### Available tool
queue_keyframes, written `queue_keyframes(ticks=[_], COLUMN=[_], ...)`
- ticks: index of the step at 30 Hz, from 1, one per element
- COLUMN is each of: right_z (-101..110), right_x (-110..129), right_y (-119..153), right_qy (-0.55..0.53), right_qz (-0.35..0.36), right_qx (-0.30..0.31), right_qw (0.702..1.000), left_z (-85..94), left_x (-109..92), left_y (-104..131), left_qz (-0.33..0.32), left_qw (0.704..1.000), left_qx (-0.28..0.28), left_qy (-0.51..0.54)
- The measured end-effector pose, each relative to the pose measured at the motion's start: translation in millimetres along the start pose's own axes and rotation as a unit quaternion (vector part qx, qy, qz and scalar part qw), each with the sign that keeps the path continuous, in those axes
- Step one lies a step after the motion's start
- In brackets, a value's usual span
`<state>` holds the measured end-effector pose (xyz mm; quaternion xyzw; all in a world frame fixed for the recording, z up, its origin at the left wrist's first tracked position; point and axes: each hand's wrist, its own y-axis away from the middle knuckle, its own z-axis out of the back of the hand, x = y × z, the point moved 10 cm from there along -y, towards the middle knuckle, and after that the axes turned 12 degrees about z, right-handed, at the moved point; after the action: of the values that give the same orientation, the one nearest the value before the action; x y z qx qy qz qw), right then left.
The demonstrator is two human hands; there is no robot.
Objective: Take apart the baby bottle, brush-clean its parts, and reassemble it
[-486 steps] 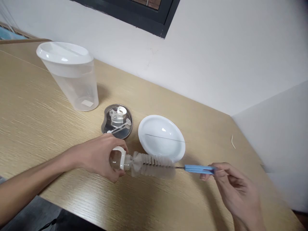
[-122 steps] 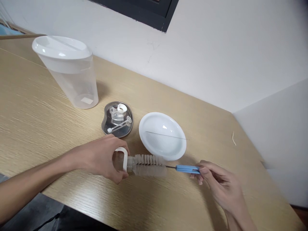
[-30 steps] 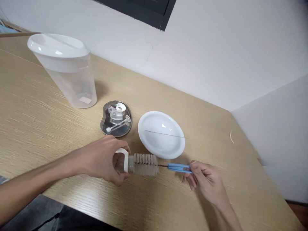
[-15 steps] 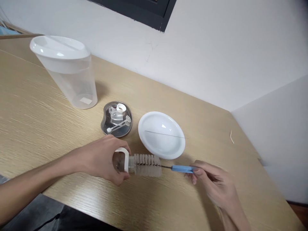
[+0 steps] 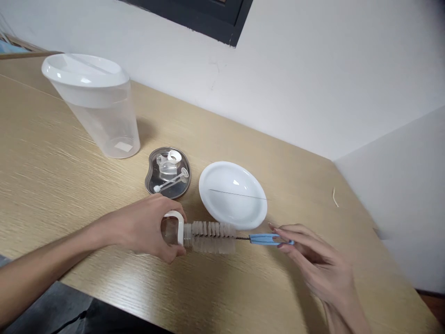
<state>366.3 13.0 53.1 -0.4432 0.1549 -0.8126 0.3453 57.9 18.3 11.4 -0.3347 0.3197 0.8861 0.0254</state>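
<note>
My left hand (image 5: 149, 227) is wrapped round a clear baby bottle (image 5: 171, 230) with a white handle (image 5: 181, 227), lying sideways above the table. Its threaded neck points right. The bristles of a bottle brush (image 5: 213, 236) fill the space just outside the neck; the brush's tip is inside the bottle. My right hand (image 5: 313, 260) pinches the blue handle (image 5: 266, 239) of the brush between thumb and fingers. Behind the brush stands a white bowl (image 5: 229, 211) with a thin wire (image 5: 236, 194) across it.
A kidney-shaped metal tray (image 5: 149, 183) holds a clear nipple (image 5: 168, 169), a white ring (image 5: 174, 156) and a clear straw piece (image 5: 174, 182). At the left stands a lidded translucent pitcher (image 5: 104, 120). A small pale strip (image 5: 334, 197) lies on the table (image 5: 278, 297), whose back edge meets the wall.
The brush has moved slightly to the right relative to the bottle, and its handle has turned. My right hand's grip has shifted, with its fingers now above the handle. My left hand keeps its hold.
</note>
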Motion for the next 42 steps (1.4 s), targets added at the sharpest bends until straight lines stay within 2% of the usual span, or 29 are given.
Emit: queue_keyframes(ticks=[7,10,15,19,22,27,30,32,35,39,42], right_z=[11,14,17,4,-10,-24,-27,-26,-20,-1,9], right_x=[-5,-5,-9,-16,-21,-27,-31,-29,-19,-6,-2], right_y=[6,6,8,8,9,14,18,16,9,2,1], right_qy=[-0.033,-0.028,-0.018,-0.077,-0.123,-0.153,-0.131,-0.101,-0.066,-0.032,0.002], right_qz=[-0.008,-0.006,-0.037,-0.082,-0.124,-0.200,-0.233,-0.218,-0.156,-0.064,-0.014], right_qx=[-0.050,-0.051,-0.042,-0.028,-0.020,-0.027,-0.028,-0.024,-0.022,-0.053,-0.053], right_qw=[0.998,0.998,0.998,0.993,0.984,0.967,0.963,0.970,0.985,0.996,0.999], left_z=[-2.8,-2.7,4.2,3.9,0.2,-1.2,1.4,3.4,7.0,1.6,1.5], left_x=[3,3,-5,-6,-6,-9,-13,-14,-13,-6,-4], left_y=[-1,-1,1,4,5,5,5,6,6,4,3], left_qz=[0.006,0.012,-0.010,-0.032,-0.047,-0.062,-0.075,-0.080,-0.066,-0.014,-0.002], left_qw=[1.000,1.000,0.999,0.995,0.994,0.993,0.990,0.989,0.991,0.999,1.000], left_qx=[0.018,0.020,-0.027,-0.066,-0.072,-0.071,-0.083,-0.091,-0.096,-0.037,-0.021], left_qy=[0.011,0.010,-0.026,-0.063,-0.070,-0.076,-0.079,-0.080,-0.062,-0.017,0.003])
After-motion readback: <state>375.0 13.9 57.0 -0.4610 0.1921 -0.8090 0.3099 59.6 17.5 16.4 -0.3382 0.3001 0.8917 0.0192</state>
